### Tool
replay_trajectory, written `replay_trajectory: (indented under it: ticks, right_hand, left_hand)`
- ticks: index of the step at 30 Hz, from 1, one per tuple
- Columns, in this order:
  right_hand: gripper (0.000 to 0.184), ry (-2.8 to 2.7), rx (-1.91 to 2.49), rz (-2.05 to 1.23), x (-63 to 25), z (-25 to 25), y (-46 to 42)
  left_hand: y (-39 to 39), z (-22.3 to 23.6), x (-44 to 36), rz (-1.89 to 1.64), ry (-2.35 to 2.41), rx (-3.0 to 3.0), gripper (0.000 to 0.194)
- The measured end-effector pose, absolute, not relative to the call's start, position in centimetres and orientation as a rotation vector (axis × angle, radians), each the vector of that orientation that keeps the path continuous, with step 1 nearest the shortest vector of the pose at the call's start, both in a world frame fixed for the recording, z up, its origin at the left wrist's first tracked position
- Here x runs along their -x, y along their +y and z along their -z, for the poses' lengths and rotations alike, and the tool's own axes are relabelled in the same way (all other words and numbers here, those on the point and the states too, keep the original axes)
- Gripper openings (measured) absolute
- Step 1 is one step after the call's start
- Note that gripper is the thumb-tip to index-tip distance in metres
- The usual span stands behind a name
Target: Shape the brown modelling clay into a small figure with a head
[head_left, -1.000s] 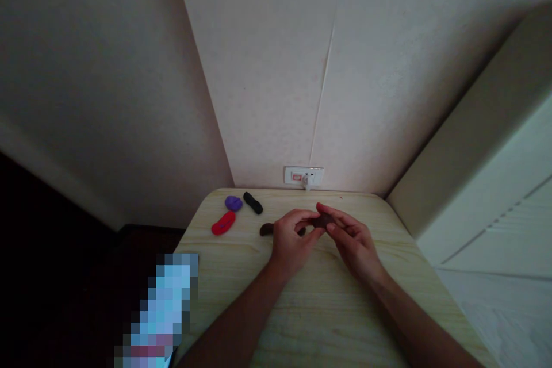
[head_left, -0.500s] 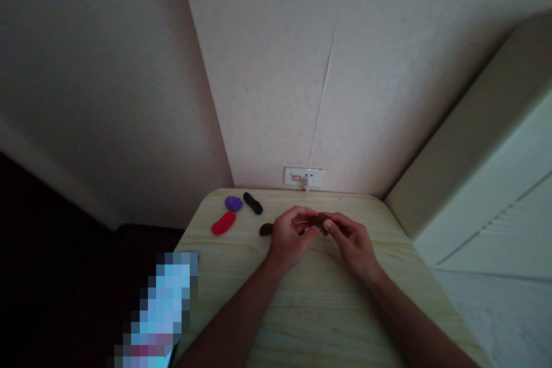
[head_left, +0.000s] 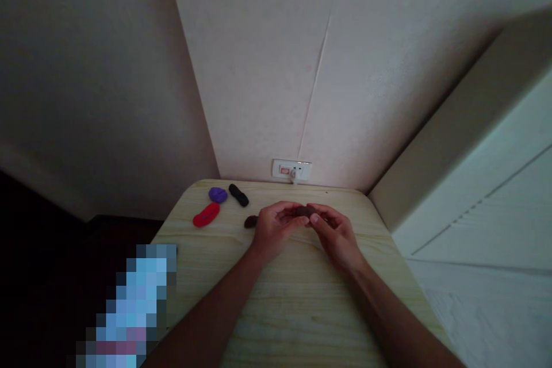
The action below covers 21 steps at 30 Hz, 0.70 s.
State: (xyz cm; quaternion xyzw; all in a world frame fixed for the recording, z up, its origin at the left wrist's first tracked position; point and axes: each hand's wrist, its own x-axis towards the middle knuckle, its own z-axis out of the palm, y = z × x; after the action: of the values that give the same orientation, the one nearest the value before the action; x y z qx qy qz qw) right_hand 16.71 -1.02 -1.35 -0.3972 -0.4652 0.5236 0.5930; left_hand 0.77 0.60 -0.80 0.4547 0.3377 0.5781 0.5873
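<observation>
Between the fingertips of both hands is a piece of dark brown modelling clay (head_left: pixel 305 211). My left hand (head_left: pixel 276 229) is closed on its left side, thumb toward me. From the right, my right hand (head_left: pixel 337 234) pinches the same clay with thumb and fingers. Another brown clay lump (head_left: pixel 250 222) lies on the table just left of my left hand, partly hidden by it. Farther left lie a red clay piece (head_left: pixel 206 215), a purple lump (head_left: pixel 218 195) and a black clay roll (head_left: pixel 238 195).
The light wooden table (head_left: pixel 276 322) stands against the wall. A socket (head_left: pixel 291 170) with a plug in it sits just above the back edge. A blurred-out bright screen (head_left: pixel 133 299) is at the lower left, and a pale cabinet (head_left: pixel 483 184) rises on the right.
The whole view has shifted, so the table and hands appear farther left and slightly higher. Both hands still hold the brown clay; my fingers have moved slightly around it.
</observation>
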Motion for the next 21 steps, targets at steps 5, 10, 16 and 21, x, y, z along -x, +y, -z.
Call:
replay_trajectory:
  ticks: [5, 10, 16, 21]
  right_hand:
    - [0.031, -1.025, 0.897, -1.331, -16.56, 0.81, -1.14]
    - [0.036, -0.986, 0.878, -1.370, -16.38, 0.77, -1.10]
    - [0.038, -1.039, 0.899, -1.373, -15.99, 0.99, -1.19]
    - [0.044, -1.166, 0.978, -1.285, -15.96, 1.05, -1.37]
  left_hand:
    - [0.66, 0.66, -0.48, -1.322, 0.775, -1.070, 0.028]
    - [0.64, 0.87, -0.75, -1.318, 0.738, -1.074, 0.032]
    - [0.89, 1.38, -0.86, -1.383, 0.765, -1.147, 0.043]
    - [0.86, 1.65, -0.98, -1.356, 0.722, -1.118, 0.034]
